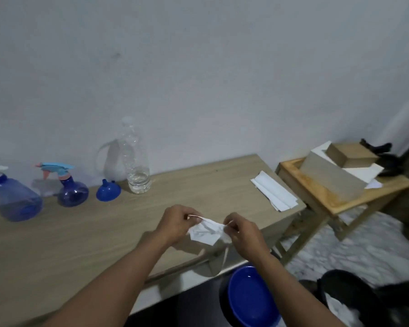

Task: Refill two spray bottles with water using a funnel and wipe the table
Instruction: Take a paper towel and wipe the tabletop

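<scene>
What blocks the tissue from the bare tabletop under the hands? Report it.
Nothing visible does. Both the left hand and right hand hold the tissue above bare table; the spray bottles, funnel and water bottle stand far back.

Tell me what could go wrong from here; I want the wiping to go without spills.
The crumpled tissue held by both hands, left hand and right hand, looks thin and may tear. A wide sweep could knock over the clear bottle or push the funnel off.

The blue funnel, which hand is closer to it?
Left. The left hand is in front of the blue funnel, slightly right; the right hand is farther right.
</scene>
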`<action>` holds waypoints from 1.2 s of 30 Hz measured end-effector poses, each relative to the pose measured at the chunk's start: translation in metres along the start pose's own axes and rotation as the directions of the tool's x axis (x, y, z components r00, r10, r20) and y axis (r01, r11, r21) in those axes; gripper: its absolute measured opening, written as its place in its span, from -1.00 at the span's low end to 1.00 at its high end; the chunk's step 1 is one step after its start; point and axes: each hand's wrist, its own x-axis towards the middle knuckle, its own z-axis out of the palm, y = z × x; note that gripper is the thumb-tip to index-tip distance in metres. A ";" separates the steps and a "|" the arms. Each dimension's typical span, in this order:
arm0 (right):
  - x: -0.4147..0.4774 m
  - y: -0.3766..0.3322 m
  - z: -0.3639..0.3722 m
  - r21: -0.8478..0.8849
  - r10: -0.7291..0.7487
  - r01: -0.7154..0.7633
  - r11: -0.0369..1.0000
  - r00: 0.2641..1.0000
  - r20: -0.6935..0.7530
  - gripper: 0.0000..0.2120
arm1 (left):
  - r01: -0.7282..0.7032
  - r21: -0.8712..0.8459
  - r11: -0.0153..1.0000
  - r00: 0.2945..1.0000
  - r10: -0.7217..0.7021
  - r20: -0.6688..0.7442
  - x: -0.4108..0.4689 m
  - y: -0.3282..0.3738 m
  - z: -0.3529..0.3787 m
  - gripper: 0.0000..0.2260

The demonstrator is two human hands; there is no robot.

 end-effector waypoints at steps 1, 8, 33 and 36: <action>-0.004 -0.002 -0.009 0.017 0.004 -0.004 1.000 0.999 -0.034 -0.91 | -0.021 -0.041 0.999 1.000 0.022 0.002 0.003 0.009 -0.002 -0.90; -0.044 -0.007 -0.071 0.079 0.086 -0.069 0.994 0.969 -0.231 -0.85 | -0.107 -0.252 0.962 0.972 0.154 0.176 0.017 0.079 0.001 -0.75; -0.139 0.390 -0.258 0.356 0.653 -0.549 0.756 0.603 -0.459 -0.92 | -0.190 -0.137 0.972 0.705 0.232 0.670 0.161 0.283 0.473 -0.85; -0.136 0.468 -0.253 0.379 0.729 -0.627 0.681 0.529 -0.434 -0.94 | -0.206 -0.096 0.974 0.715 0.217 0.664 0.180 0.272 0.558 -0.85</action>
